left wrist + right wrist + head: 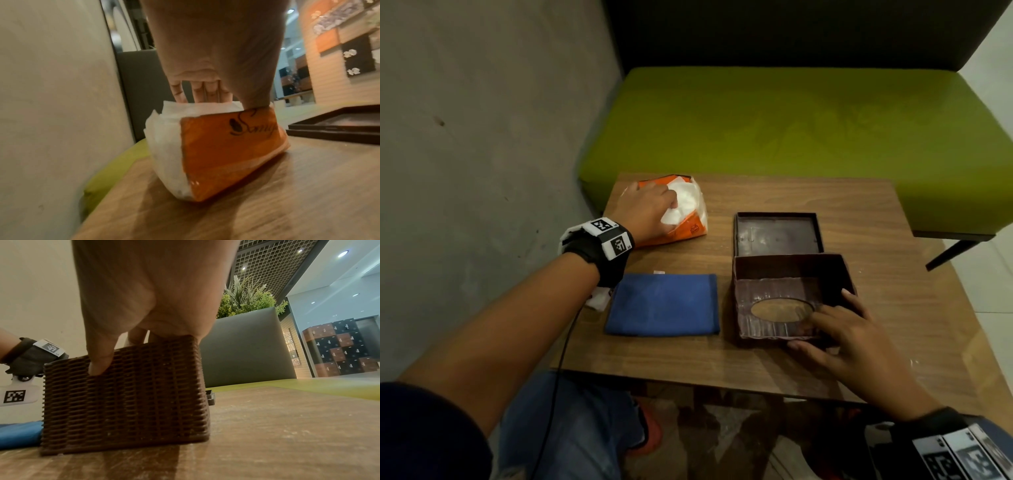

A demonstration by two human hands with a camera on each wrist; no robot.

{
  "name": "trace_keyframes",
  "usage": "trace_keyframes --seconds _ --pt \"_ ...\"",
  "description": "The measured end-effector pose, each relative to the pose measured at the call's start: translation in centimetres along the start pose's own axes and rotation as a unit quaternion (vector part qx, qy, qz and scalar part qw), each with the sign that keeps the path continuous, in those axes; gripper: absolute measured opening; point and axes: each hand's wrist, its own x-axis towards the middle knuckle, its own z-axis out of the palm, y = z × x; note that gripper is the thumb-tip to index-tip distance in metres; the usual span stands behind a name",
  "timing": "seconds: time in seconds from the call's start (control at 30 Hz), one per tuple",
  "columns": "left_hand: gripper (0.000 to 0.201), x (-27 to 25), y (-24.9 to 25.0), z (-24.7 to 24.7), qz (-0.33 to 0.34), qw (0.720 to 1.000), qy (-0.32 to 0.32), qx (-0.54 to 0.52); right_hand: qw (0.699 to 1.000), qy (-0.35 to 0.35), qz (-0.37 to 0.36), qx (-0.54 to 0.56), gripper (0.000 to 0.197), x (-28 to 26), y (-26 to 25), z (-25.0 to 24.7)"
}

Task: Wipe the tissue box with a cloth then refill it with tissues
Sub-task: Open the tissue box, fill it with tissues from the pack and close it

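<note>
The brown woven tissue box point(770, 291) stands open on the wooden table point(791, 192), with its oval slot showing through the bottom. Its flat dark lid point(777, 233) lies just behind it. My right hand point(811, 329) grips the box's near right corner, thumb on the outer weave point(123, 402) and fingers over the rim. An orange tissue pack point(688, 226) sits at the far left. My left hand point(669, 210) reaches into its torn top and pinches the white tissues point(197, 110). A folded blue cloth point(662, 305) lies between the pack and the front edge.
A grey wall runs close along the left side. A green bench seat point(791, 120) with a dark backrest stands behind the table. A small white crumpled piece point(597, 301) lies at the cloth's left. My knees are under the front edge.
</note>
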Motion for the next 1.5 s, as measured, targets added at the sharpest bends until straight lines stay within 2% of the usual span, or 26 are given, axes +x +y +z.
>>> trace_keyframes --seconds 0.17,0.33,0.43,0.57,0.8,0.9,1.0,1.13,1.3,1.4,1.5 --pt "0.029 -0.2 -0.8 0.3 -0.026 0.996 0.040 -0.075 1.000 0.008 -0.002 0.007 0.034 0.0 0.1 0.0" --pt "0.021 -0.7 -0.7 0.6 -0.008 0.995 0.068 -0.079 1.000 0.000 0.002 0.012 0.034 0.0 0.0 0.0" --pt "0.022 -0.7 -0.6 0.4 -0.025 0.989 0.095 -0.106 1.000 -0.004 0.002 0.014 0.032 0.0 0.0 -0.1" --pt "0.019 -0.6 -0.7 0.3 -0.039 0.989 0.111 -0.089 1.000 0.000 0.001 0.013 0.030 0.1 0.0 -0.1" --pt "0.025 -1.0 -1.4 0.4 -0.030 0.978 0.190 -0.079 1.000 -0.001 0.003 0.018 0.026 0.1 -0.1 -0.1" --pt "0.032 -1.2 -1.4 0.2 0.013 0.978 0.199 -0.063 1.000 0.003 0.002 0.015 0.028 0.2 -0.1 -0.1" --pt "0.020 -1.1 -1.0 0.2 0.068 0.975 0.206 -0.040 1.000 0.007 0.001 0.016 0.029 0.2 -0.2 -0.2" --pt "0.013 -1.1 -1.0 -0.4 0.096 0.971 0.217 -0.023 1.000 -0.002 0.005 0.017 0.030 0.1 -0.3 -0.3" --pt "0.006 -1.0 -1.0 -1.6 0.152 0.969 0.192 0.034 1.000 -0.005 0.010 0.023 0.030 0.2 -0.4 -0.4" --pt "0.016 -0.7 -1.1 -3.5 0.226 0.960 0.152 0.067 1.000 -0.009 0.009 0.021 0.030 0.1 -0.4 -0.5" --pt "0.017 0.2 -1.7 -6.1 0.242 0.951 0.160 0.104 0.999 -0.016 0.013 0.025 0.030 0.2 -0.5 -0.6"
